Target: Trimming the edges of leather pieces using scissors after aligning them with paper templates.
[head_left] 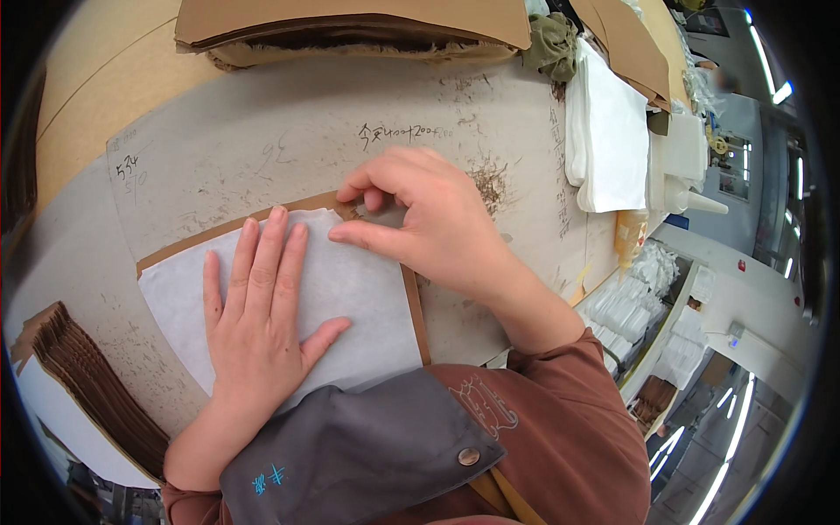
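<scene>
In the head view, your left hand point(262, 306) lies open and flat at the centre-left of the frame, fingers spread across a thin white, cloth-like sheet point(372, 289). The wide spread of the palm seems meant to hold the sheet smooth and stop it sliding. That sheet rests on a larger flat brown piece of paper or card point(417, 315), which shows as a narrow border along the upper and right edges; the white layer looks set inside those edges on purpose, though your apron hides the lower side.

Your right hand point(437, 214) is half curled at the sheet's upper right corner, near mid-frame. Thumb and forefinger stand apart, the thumb by the white surface and the forefinger by the brown border, and nothing shows pinched between them. That placing would suit minding the corner while your left palm steadies the middle.

Around you, a thick stack of brown sheets point(350, 19) sits at the top of the frame, a pile of white sheets point(612, 131) at the upper right, and a fanned stack of brown pieces point(96, 402) at the lower left. They lie around the grey, scuffed worktop point(350, 96), probably so that the middle stays free for your hands.
</scene>
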